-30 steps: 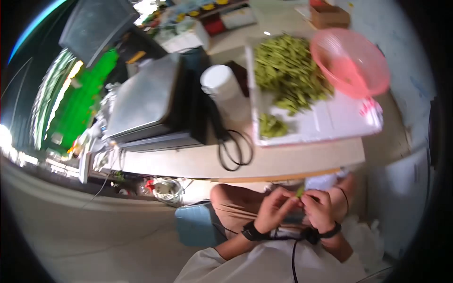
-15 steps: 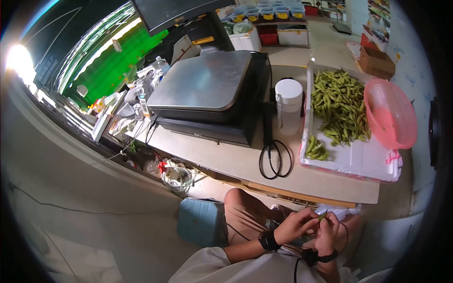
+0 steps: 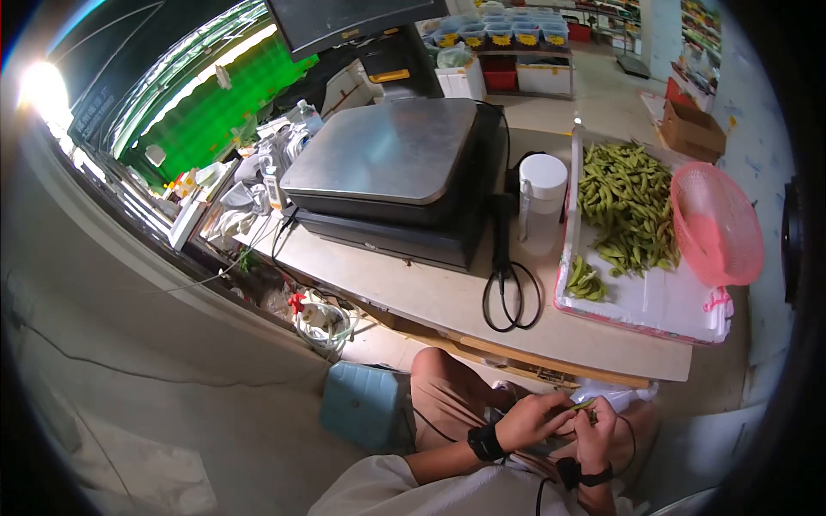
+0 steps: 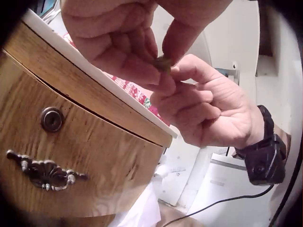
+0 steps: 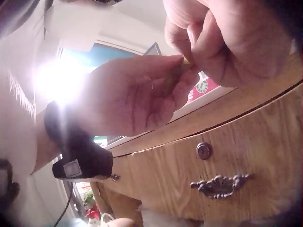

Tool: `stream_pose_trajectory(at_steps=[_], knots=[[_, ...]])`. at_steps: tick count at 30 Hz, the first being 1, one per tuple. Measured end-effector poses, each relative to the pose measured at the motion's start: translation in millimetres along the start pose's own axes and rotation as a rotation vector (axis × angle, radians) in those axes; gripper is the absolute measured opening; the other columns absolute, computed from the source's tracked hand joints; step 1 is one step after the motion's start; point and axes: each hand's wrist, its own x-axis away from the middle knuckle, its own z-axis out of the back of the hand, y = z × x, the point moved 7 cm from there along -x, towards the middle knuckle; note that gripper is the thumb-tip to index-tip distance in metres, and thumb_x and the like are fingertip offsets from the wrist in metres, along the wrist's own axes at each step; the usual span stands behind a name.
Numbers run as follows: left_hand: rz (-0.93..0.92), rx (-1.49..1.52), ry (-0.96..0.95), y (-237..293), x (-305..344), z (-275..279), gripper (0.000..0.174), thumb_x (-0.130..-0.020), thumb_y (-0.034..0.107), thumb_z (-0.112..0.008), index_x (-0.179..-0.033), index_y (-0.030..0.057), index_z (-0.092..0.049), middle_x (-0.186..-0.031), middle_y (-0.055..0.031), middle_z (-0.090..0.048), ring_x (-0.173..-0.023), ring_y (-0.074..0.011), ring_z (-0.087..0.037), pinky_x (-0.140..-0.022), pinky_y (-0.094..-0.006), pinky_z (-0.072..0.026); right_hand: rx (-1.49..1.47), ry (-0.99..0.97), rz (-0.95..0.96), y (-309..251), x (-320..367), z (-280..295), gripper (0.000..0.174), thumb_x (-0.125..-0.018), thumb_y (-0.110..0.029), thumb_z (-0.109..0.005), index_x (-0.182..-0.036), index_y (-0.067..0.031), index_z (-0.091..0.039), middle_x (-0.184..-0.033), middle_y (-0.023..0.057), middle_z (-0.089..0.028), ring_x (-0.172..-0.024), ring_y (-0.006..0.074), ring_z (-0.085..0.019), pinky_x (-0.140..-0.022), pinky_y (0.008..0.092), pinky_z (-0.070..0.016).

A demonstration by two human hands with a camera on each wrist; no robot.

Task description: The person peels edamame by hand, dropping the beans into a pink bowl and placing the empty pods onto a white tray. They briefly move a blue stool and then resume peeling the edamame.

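Observation:
Both hands meet over the lap in the head view, where a green pod [image 3: 584,404] is pinched between them. The left hand [image 3: 533,421] grips it with thumb and fingers; the right hand [image 3: 595,428] holds its other side with curled fingers. Close up, the left hand [image 4: 118,38] and right hand [image 4: 208,104] touch at the fingertips around the pod [image 4: 162,63], mostly hidden. Many green pods [image 3: 628,206] lie heaped in a white foam tray [image 3: 641,311] on the table, and a smaller heap [image 3: 585,282] lies at its near left corner.
A pink basket [image 3: 717,225] stands at the tray's right side. Left of the tray are a lidded white bottle [image 3: 542,202], a looped black cable [image 3: 513,301] and a metal-topped scale [image 3: 387,150]. The wooden drawer front [image 4: 80,142] is close to the hands. A blue stool [image 3: 357,404] stands at left.
The head view has swung, so the table and tray appear farther right and lower than a second ago. Both hands stay together on the pod, with the fingers slightly shifted.

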Motion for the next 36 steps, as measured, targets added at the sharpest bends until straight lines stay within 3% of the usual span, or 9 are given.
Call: stream_pose_trajectory(at_steps=[2, 4, 8, 11, 15, 21, 24, 33, 36], knots=[[0.071, 0.069, -0.017, -4, 0, 0, 0.015, -0.090, 0.014, -0.061, -0.097, 0.0008, -0.060, -0.080, -0.0124, -0.064, -0.072, -0.0183, -0.064, -0.066, -0.0298, -0.0500, 0.113, 0.029, 0.101, 15, -2, 7, 0.011, -0.079, 0.001, -0.057, -0.073, -0.0037, -0.049, -0.068, -0.0016, -0.052, -0.064, 0.0038, -0.047, -0.055, 0.0210, -0.0405], [0.110, 0.095, 0.022, -8, 1, 1, 0.014, -0.092, 0.014, -0.059, -0.097, 0.0006, -0.060, -0.081, -0.0079, -0.065, -0.072, -0.0132, -0.063, -0.067, -0.0277, -0.0503, 0.157, -0.007, 0.034, 6, 0, 1, 0.007, -0.080, -0.005, -0.058, -0.077, -0.0025, -0.052, -0.068, -0.0016, -0.051, -0.065, 0.0052, -0.046, -0.057, 0.0226, -0.0404], [0.290, 0.625, -0.034, -29, 4, -6, 0.013, -0.096, 0.011, -0.053, -0.098, -0.0001, -0.058, -0.086, -0.0074, -0.065, -0.075, -0.0116, -0.062, -0.067, -0.0246, -0.0522, -0.053, -0.117, -0.069, -1, 3, -13, 0.005, -0.086, -0.004, -0.056, -0.083, -0.0013, -0.052, -0.077, -0.0009, -0.055, -0.072, 0.0051, -0.053, -0.063, 0.0213, -0.0444], [0.401, 0.745, -0.083, -30, 4, -6, 0.012, -0.096, 0.010, -0.052, -0.100, -0.0011, -0.057, -0.087, -0.0107, -0.065, -0.073, -0.0136, -0.062, -0.066, -0.0243, -0.0519, -0.155, -0.131, -0.147, -1, 6, -16, 0.005, -0.088, -0.004, -0.056, -0.089, -0.0004, -0.054, -0.082, -0.0005, -0.057, -0.073, 0.0045, -0.054, -0.063, 0.0191, -0.0450], [0.433, 0.753, -0.098, -32, 5, -9, 0.015, -0.096, 0.010, -0.052, -0.104, -0.0010, -0.057, -0.086, -0.0090, -0.066, -0.073, -0.0114, -0.062, -0.065, -0.0226, -0.0508, -0.231, -0.191, -0.169, -12, 5, -17, 0.007, -0.088, -0.007, -0.059, -0.091, -0.0010, -0.056, -0.083, 0.0001, -0.058, -0.072, 0.0036, -0.052, -0.064, 0.0179, -0.0440], [0.295, 0.239, -0.153, -15, 4, -11, 0.021, -0.096, 0.011, -0.051, -0.108, -0.0052, -0.058, -0.096, -0.0091, -0.065, -0.082, -0.0150, -0.064, -0.071, -0.0257, -0.0555, 0.011, -0.283, -0.099, -14, -4, -11, 0.020, -0.087, -0.018, -0.067, -0.087, -0.0009, -0.057, -0.075, 0.0009, -0.058, -0.072, 0.0040, -0.056, -0.061, 0.0192, -0.0447], [0.365, 0.443, -0.160, -17, 5, -11, 0.023, -0.098, 0.014, -0.050, -0.110, -0.0039, -0.058, -0.093, -0.0073, -0.065, -0.082, -0.0123, -0.064, -0.070, -0.0244, -0.0548, -0.119, -0.347, -0.168, -14, -4, -16, 0.022, -0.086, -0.018, -0.069, -0.084, -0.0007, -0.056, -0.075, 0.0026, -0.060, -0.068, 0.0048, -0.057, -0.059, 0.0203, -0.0451], [0.394, 0.277, -0.094, -20, 2, -9, 0.021, -0.097, 0.010, -0.050, -0.108, -0.0059, -0.057, -0.091, -0.0093, -0.066, -0.073, -0.0121, -0.064, -0.063, -0.0230, -0.0544, 0.065, -0.334, -0.041, -6, -2, -6, 0.013, -0.091, -0.012, -0.057, -0.093, 0.0005, -0.055, -0.075, -0.0008, -0.055, -0.063, 0.0033, -0.050, -0.056, 0.0183, -0.0409], [0.358, 0.229, -0.048, -18, 0, -2, 0.020, -0.097, 0.010, -0.051, -0.108, -0.0061, -0.057, -0.089, -0.0095, -0.066, -0.072, -0.0118, -0.064, -0.062, -0.0219, -0.0535, -0.231, -0.276, -0.247, -3, 5, -5, 0.016, -0.094, -0.014, -0.053, -0.098, -0.0001, -0.059, -0.069, -0.0019, -0.051, -0.058, 0.0031, -0.043, -0.049, 0.0184, -0.0337]])
